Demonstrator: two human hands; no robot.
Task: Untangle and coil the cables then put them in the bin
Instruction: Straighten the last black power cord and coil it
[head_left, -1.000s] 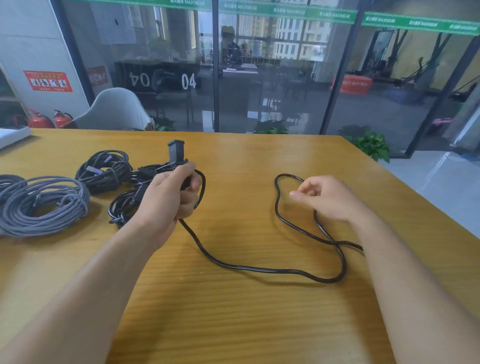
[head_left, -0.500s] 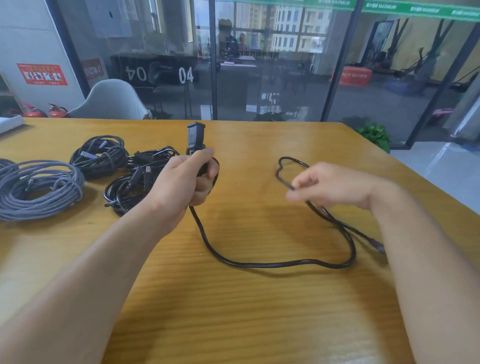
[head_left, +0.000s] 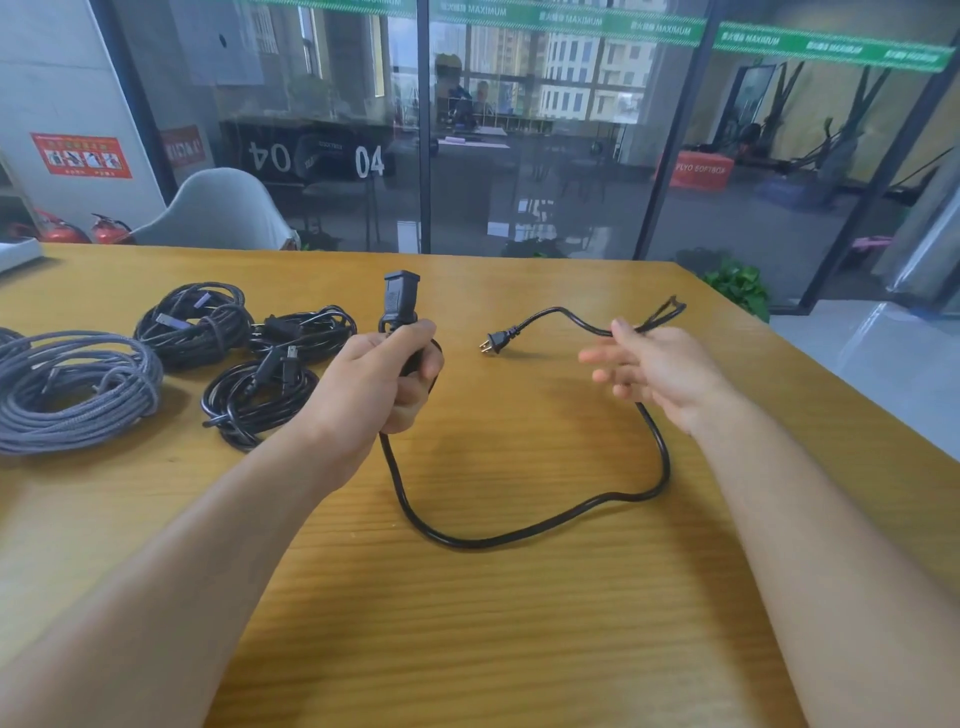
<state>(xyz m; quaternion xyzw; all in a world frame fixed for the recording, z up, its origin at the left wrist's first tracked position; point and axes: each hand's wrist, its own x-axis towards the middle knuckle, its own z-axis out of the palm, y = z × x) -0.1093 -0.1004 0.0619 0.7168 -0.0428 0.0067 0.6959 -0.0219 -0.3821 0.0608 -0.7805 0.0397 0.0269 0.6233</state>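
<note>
the black power cable (head_left: 524, 530) lies loose on the wooden table (head_left: 519, 649), and every place here is given against that table. the table fills the lower frame, its far edge running under a glass wall (head_left: 519, 130), with a pale chair (head_left: 218, 213) just beyond the far left edge and a green plant (head_left: 740, 286) off the far right corner. on the table's left side sits a large grey coil (head_left: 72, 389), partly cut by the frame edge; toward the table's middle from it lie three smaller black bundles, a braided coil (head_left: 195, 322) farthest back, a thin coil (head_left: 306, 330) beside it, and a plugged coil (head_left: 257, 395) nearest the front. the power cable sweeps in one wide loop across the table's centre, passes up behind the right hand, doubles back in a tight bend near the table's right edge, and ends at a pronged plug (head_left: 493, 343) resting flat on the table's middle. the left hand (head_left: 374, 384) is raised over the table's centre, fingers curled tight round the cable just under its boxy connector (head_left: 400, 299), which stands upright above the fist. the right hand (head_left: 654, 371) hovers over the table's right half with fingers spread wide and mostly straight; the cable runs behind them, and whether the thumb pinches it cannot be told.
</note>
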